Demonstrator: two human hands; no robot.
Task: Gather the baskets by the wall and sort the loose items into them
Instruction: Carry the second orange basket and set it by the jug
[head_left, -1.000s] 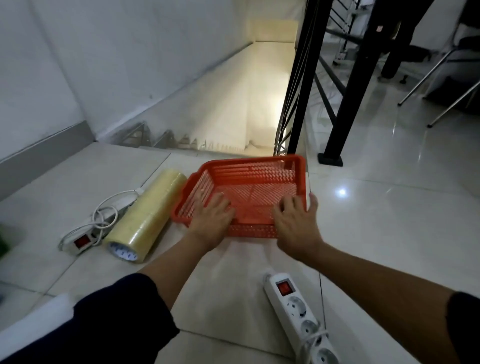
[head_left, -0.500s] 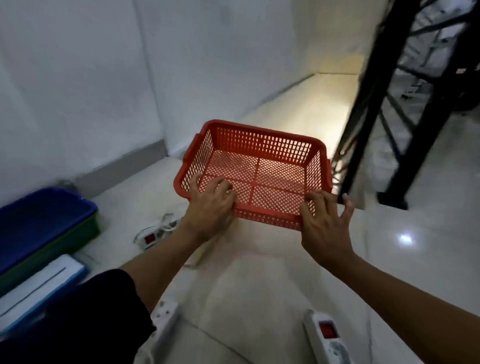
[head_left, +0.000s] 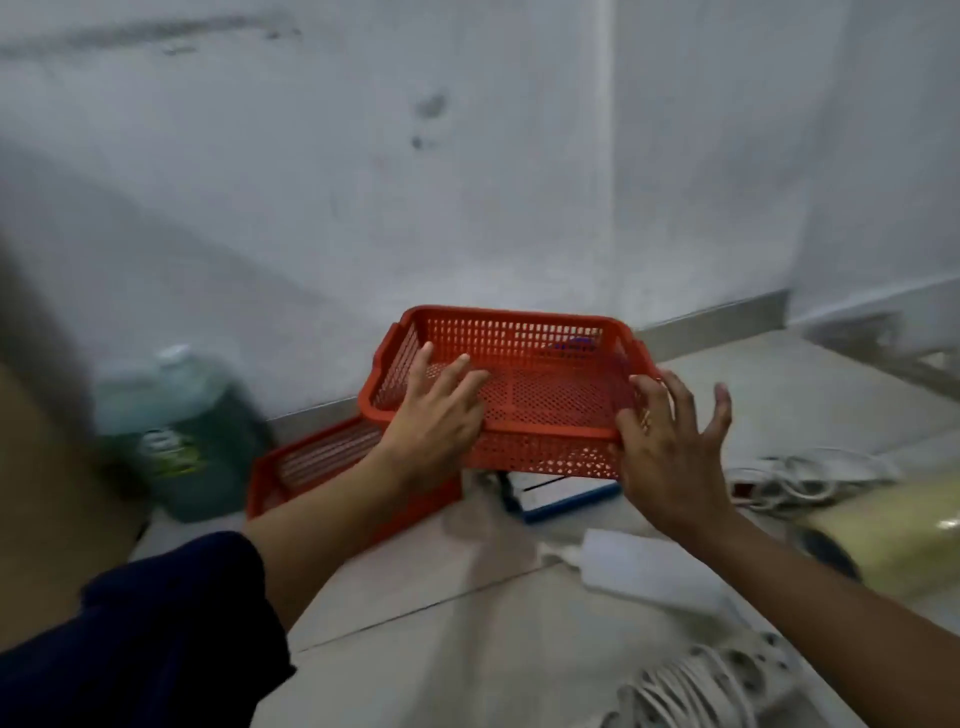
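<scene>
An orange mesh basket (head_left: 524, 343) hangs in the air in front of the white wall. My left hand (head_left: 436, 415) grips its near left rim, fingers lying inside. My right hand (head_left: 670, 447) is at the near right corner, fingers spread, palm against the basket's side. A second orange basket (head_left: 322, 467) rests on the floor below and to the left, by the wall. Loose items lie on the tiles: a blue-edged flat thing (head_left: 561, 499) under the held basket, a white power strip (head_left: 649, 571), a coiled white cable (head_left: 800, 478) and a roll of tape (head_left: 893, 525).
A green bottle (head_left: 176, 431) stands by the wall at the left. Another white power strip with a wound cable (head_left: 727, 680) lies at the bottom right. A grey skirting (head_left: 717, 322) runs along the wall's foot. The view is blurred by motion.
The view has swung left from the stairwell to the wall. The orange basket went along in both hands, raised off the floor. The second basket and the green bottle came into view.
</scene>
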